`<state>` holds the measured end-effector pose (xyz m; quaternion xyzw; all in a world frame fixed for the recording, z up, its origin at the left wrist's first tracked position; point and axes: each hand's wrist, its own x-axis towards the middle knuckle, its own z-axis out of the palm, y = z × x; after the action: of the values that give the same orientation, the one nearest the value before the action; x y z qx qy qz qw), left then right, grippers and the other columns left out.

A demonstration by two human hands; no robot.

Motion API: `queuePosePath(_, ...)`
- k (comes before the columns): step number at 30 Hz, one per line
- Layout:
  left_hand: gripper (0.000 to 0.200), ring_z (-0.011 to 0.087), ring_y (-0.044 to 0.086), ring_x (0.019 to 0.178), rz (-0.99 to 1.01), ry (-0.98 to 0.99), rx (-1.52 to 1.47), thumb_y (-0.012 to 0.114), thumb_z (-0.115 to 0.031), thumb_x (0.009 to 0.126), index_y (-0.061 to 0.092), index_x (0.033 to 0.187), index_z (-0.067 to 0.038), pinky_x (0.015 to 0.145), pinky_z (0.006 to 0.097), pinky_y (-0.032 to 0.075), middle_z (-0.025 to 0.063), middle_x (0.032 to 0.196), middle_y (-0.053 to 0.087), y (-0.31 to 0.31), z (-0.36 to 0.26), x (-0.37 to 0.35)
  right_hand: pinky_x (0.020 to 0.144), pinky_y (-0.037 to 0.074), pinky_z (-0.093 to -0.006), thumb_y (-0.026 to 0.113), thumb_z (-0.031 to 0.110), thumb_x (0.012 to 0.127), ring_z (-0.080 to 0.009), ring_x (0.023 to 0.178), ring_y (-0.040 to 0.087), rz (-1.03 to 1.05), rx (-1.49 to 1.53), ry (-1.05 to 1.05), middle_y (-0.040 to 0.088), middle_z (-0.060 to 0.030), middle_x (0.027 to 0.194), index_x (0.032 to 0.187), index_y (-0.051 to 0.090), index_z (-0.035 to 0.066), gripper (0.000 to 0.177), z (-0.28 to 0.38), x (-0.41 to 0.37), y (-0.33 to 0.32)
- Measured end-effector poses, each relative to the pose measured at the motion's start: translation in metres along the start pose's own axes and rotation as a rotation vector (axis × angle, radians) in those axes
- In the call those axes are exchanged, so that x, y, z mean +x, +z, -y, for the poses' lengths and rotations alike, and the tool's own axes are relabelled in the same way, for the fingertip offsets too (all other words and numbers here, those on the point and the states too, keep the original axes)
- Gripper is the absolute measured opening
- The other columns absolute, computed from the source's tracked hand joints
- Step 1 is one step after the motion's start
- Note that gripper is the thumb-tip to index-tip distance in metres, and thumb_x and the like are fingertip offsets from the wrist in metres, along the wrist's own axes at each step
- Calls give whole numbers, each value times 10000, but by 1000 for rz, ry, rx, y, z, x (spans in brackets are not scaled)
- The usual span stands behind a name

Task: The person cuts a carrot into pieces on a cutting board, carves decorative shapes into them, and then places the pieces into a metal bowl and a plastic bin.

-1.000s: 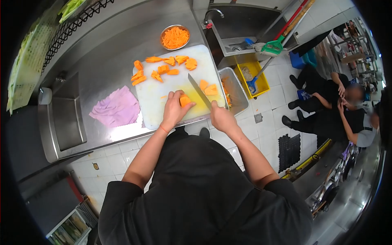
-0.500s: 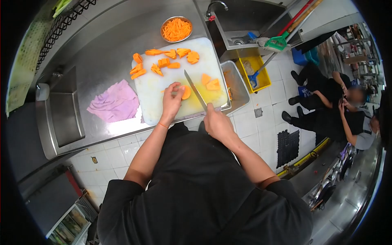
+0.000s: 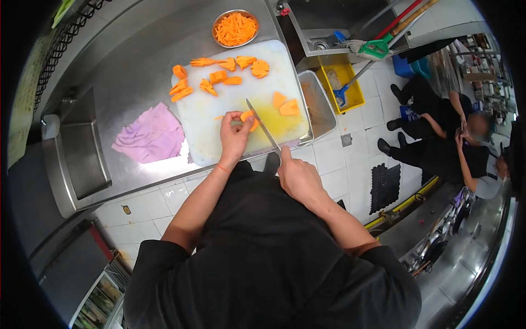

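Observation:
Between the fingers of my left hand [image 3: 234, 134] is a piece of carrot [image 3: 250, 121], held over the lower middle of a white cutting board [image 3: 203, 126]. My right hand [image 3: 298, 174] is wrapped round the handle of a knife [image 3: 263, 125]. The blade slants up and left across the board, its edge right beside the held carrot. Two carrot chunks [image 3: 289, 107] lie on the right of the board, near a yellow stain. Along the upper part sit several cut carrot pieces [image 3: 218, 77], some carved into shapes.
A metal bowl of carrot strips [image 3: 235, 29] stands behind the board. To the left lies a purple cloth [image 3: 150, 134], with a small sink [image 3: 85, 159] beyond it. A grey bin [image 3: 320, 107] and a yellow bucket [image 3: 356, 98] stand at right. Two people [image 3: 455, 137] sit farther right.
My left hand has lifted and tilted the carrot piece, which lay flat before. The knife blade has come in closer to it. The whole view has shifted slightly.

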<state>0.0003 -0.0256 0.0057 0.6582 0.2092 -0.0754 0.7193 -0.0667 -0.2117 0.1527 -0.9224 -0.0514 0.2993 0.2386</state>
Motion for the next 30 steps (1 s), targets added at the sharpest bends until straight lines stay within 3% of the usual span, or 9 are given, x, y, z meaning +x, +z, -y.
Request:
queuePosePath(9, 234, 16, 546, 630, 28, 15, 10, 802, -147, 1012, 608, 1093, -46, 523, 213, 389, 0, 868, 673, -5, 5, 4, 758, 552, -622, 552, 93, 984, -505, 856, 729, -15, 27, -3, 734, -302, 865, 1193, 512, -60, 262, -2, 26, 12)
queuePosePath(11, 231, 9, 524, 621, 13, 49, -5, 804, -157, 1015, 616, 1092, -49, 529, 212, 375, -6, 817, 673, -3, 6, 2, 751, 550, -624, 574, 92, 981, -521, 828, 719, -74, 52, -18, 723, -310, 835, 1162, 516, -65, 246, -20, 59, 54)
queuePosePath(14, 235, 8, 502, 613, 26, 0, -1, 808, -166, 1015, 614, 1090, -56, 529, 212, 350, -30, 748, 648, -5, 5, 2, 739, 543, -631, 593, 93, 979, -542, 791, 703, -141, 74, -34, 709, -318, 799, 1120, 513, -65, 226, -28, 69, 55)
queuePosePath(20, 228, 6, 475, 591, -21, 27, -16, 805, -166, 1015, 611, 1083, -69, 519, 223, 323, -41, 696, 621, 1, 5, 0, 763, 551, -619, 565, 91, 978, -506, 830, 724, -18, 69, -12, 730, -298, 849, 1225, 505, -58, 295, -11, 12, -3)
queuePosePath(30, 215, 8, 471, 576, -11, 65, -52, 800, -154, 1016, 613, 1080, -69, 516, 220, 334, -41, 683, 613, -1, 16, 3, 781, 561, -619, 563, 69, 964, -501, 839, 734, 13, 41, -19, 738, -303, 850, 1259, 491, -71, 334, -8, 3, -3)
